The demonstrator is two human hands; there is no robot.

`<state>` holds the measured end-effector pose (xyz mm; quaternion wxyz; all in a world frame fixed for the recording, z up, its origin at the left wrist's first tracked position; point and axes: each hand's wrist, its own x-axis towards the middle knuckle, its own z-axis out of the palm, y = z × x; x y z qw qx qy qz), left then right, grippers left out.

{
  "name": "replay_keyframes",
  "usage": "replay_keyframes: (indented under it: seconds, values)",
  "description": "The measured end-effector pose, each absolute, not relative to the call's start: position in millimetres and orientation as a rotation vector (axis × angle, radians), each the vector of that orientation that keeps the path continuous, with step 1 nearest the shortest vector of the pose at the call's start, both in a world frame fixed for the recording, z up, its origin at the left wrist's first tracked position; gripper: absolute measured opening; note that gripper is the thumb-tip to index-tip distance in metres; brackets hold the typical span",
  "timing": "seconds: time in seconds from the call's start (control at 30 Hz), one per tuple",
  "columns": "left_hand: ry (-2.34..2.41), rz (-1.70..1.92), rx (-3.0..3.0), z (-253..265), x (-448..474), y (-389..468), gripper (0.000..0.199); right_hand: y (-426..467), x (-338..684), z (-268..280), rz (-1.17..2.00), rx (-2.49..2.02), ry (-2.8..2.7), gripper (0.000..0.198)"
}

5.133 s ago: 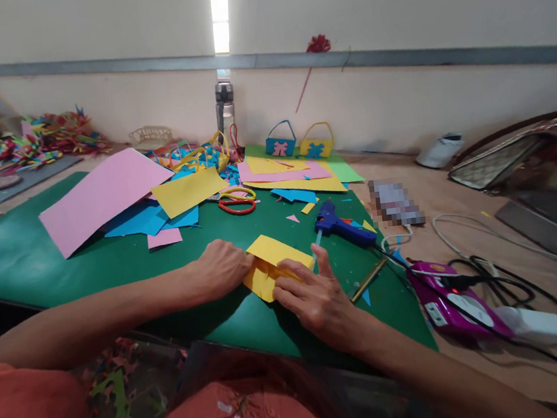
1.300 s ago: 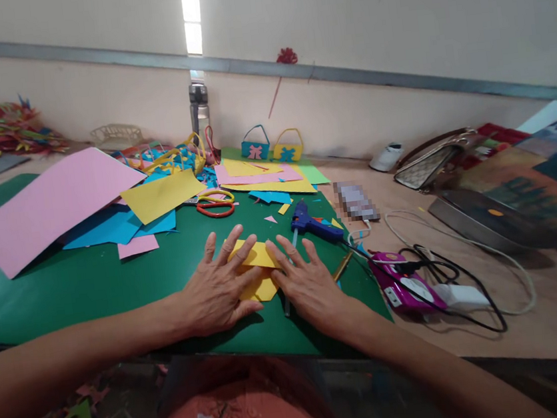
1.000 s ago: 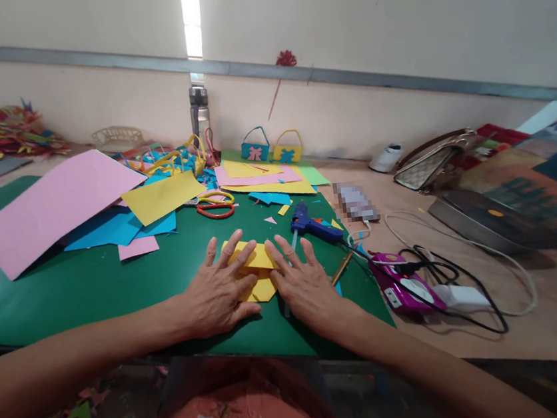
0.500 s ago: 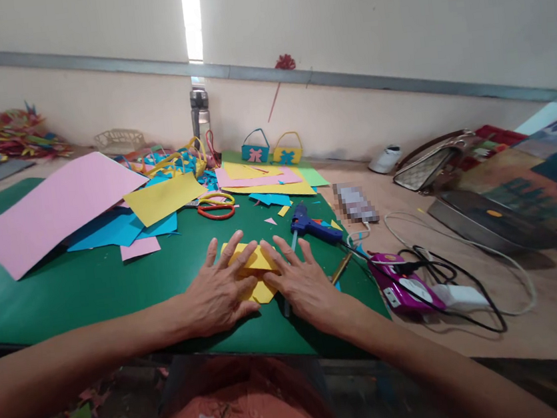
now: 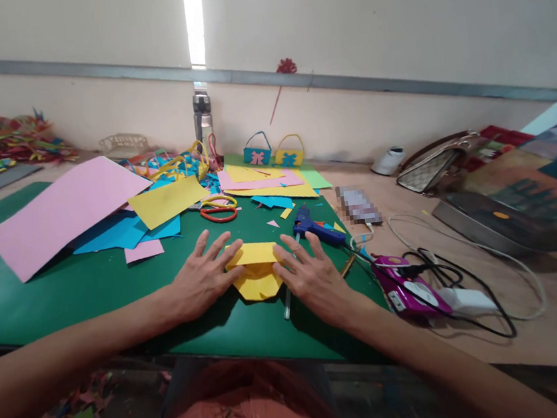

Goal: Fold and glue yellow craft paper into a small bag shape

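A folded yellow paper piece (image 5: pixel 259 284) lies on the green table mat (image 5: pixel 213 340) in front of me, its upper flap turned over and its lower corners cut off at a slant. My left hand (image 5: pixel 205 279) has its index finger and thumb on the paper's left edge, the other fingers raised. At the right edge, my right hand (image 5: pixel 314 279) grips it the same way. A clear glue stick (image 5: pixel 287 305) lies by my right hand, and a blue hot glue gun (image 5: pixel 321 229) rests just beyond it.
Red-and-yellow scissors (image 5: pixel 219 209) lie behind the paper. Pink sheet (image 5: pixel 65 210), yellow sheet (image 5: pixel 170 201) and blue sheets sit on the left. Two small paper bags (image 5: pixel 257 156) stand by the wall. A purple power strip (image 5: pixel 408 291) with cables and a blurred phone-like object (image 5: pixel 358 205) are on the right.
My hands have moved apart from over the yellow paper to its left and right edges. More of its folded flap and middle now shows.
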<state>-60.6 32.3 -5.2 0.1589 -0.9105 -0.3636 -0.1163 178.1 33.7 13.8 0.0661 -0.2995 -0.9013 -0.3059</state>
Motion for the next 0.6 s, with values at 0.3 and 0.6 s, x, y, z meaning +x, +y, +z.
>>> replay_keyframes:
  seconds: [0.3,0.6]
  values:
    - [-1.217,-1.002,-3.103,27,-56,67,0.019,58,182,48,0.008,-1.036,-2.557,0.020]
    - [-1.725,-1.599,-3.693,43,-55,71,0.027,64,184,66,1.193,-0.904,-2.194,0.043]
